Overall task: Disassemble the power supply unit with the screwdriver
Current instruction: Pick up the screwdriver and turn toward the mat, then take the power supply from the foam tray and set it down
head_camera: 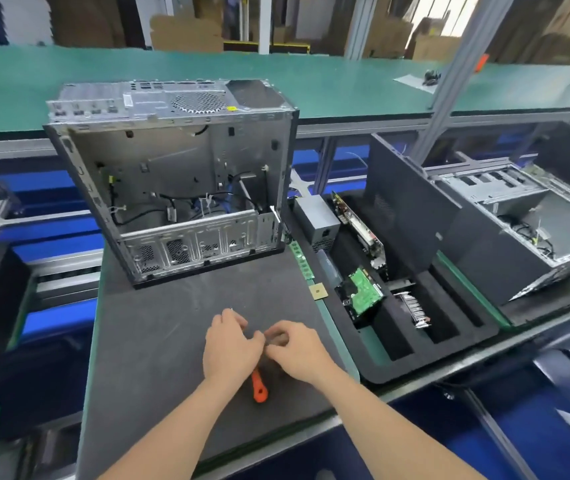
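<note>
Fingers (243,323) of left hand (231,344) and right hand (299,353) are curled together before the computer case (172,181); anything pinched is hidden. The screwdriver (259,388) is laid there too, and the power supply unit (318,220) right of the case. Some small part seems handled; the tool must be gripped next.

The worktop (159,341), surfaced in dark grey matting, is carrying an open metal computer case (172,188), which is standing upright at its far end with the open side facing the near edge. An orange-handled screwdriver (259,388) is lying toward the front, only its handle showing. Along the right edge a green memory stick (301,259) is lying flat, and a small tan square (318,291) is sitting just nearer than it.
</note>
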Motion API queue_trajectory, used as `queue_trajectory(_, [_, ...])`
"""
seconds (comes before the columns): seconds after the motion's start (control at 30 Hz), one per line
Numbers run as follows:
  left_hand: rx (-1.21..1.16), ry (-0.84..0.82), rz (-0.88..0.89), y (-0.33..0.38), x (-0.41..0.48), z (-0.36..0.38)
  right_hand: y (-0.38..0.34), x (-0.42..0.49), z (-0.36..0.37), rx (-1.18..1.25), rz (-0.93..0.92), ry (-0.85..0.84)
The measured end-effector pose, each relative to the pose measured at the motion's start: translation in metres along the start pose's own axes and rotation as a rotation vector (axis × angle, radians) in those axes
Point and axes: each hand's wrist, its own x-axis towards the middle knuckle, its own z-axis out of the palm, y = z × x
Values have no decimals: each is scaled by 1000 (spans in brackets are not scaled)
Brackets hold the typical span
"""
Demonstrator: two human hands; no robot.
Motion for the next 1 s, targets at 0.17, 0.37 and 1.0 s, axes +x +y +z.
queue_trajectory(0.17, [-130, -61, 155, 58, 28, 15, -11, 41, -91, -63, -72, 121])
queue_trajectory(0.37, [-213, -134, 203, 136, 85, 52, -24, 117, -190, -105, -128, 195])
queue_trajectory(1.0, [-646, -460, -101, 279, 213, 156, 29, 267, -291, -585, 85, 78])
